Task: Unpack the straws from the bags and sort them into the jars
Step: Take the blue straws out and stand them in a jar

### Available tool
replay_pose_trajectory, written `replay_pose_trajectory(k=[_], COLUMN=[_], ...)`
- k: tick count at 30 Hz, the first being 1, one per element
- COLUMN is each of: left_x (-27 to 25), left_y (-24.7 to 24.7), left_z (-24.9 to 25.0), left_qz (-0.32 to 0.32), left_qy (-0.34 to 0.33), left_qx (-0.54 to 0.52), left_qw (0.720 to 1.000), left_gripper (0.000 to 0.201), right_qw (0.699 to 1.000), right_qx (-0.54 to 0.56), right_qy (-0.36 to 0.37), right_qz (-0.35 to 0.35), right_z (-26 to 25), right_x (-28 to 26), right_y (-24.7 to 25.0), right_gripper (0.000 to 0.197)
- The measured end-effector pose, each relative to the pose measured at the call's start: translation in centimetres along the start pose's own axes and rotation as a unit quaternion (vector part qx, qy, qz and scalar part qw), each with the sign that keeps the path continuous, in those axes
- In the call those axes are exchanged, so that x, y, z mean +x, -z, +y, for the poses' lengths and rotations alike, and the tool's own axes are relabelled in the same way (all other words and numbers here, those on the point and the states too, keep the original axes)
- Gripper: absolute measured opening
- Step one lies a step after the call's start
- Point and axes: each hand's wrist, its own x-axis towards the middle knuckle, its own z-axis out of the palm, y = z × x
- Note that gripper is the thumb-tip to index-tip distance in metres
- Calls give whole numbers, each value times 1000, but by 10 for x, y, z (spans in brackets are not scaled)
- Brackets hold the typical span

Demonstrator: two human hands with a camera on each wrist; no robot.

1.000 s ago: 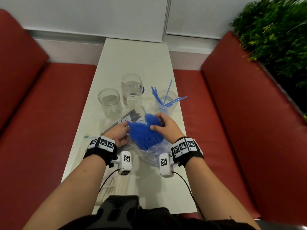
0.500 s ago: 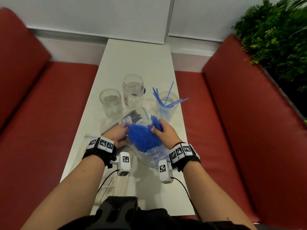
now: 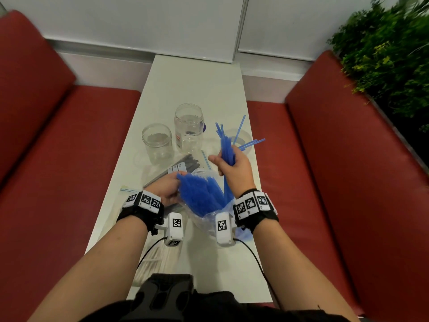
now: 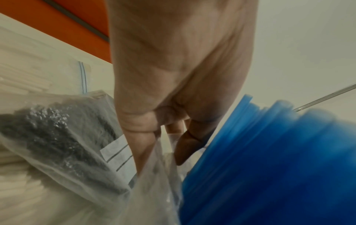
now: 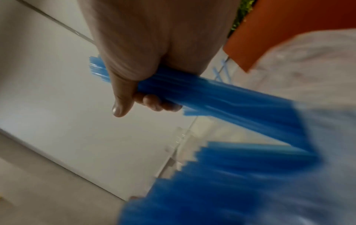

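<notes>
1. The counter [image 3: 197, 89] is long, white and smooth, so it gives loose straws no grip; keep your lift above it and the bag mouth upward.
2. The clear bag [image 3: 204, 219] is thin crinkly film standing between your wrists. Your left hand [image 3: 166, 190] pinches its rim with curled fingers [image 4: 183, 150]. Hold that rim firm so the film doesn't ride up.
3. The blue straws in the bag [image 3: 199, 196] are a dense fan of thin, stiff plastic tubes, slippery against each other.
4. Your right hand [image 3: 234, 168] has its fingers [image 5: 154, 103] wrapped round a pulled bundle [image 3: 226, 147], whose lower ends look barely clear of the bag. Lift straight, squeeze evenly, or the inner straws slide out.
5. The target jar [image 3: 241, 140], clear, already holds a few blue straws, just beyond your right hand. Drop ends-first.
6. Two other clear jars, one short [image 3: 157, 142] and one tall [image 3: 188, 126], stand left of it.
</notes>
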Motion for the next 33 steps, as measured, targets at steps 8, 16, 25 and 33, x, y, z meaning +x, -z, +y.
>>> replay_pose_trajectory(k=[8,16,25,33], left_x=[-5,-3,2,6], left_y=[-8,-5,-1,9], left_z=[6,8,10,11], left_qz=[-2,-12,27,43], left_qy=[2,-3,9,31], left_qx=[-33,-41,29,47], left_qw=[999,999,999,998], left_gripper=[24,41,16,12], right_qw=[999,951,976,982], right_qx=[38,148,88,54], right_qy=[39,257,119,44], right_qz=[7,85,157,177], right_z=[-55,-182,-86,-12], right_x=[41,116,148,167], right_y=[18,65,53,40], right_gripper=[21,26,26,29])
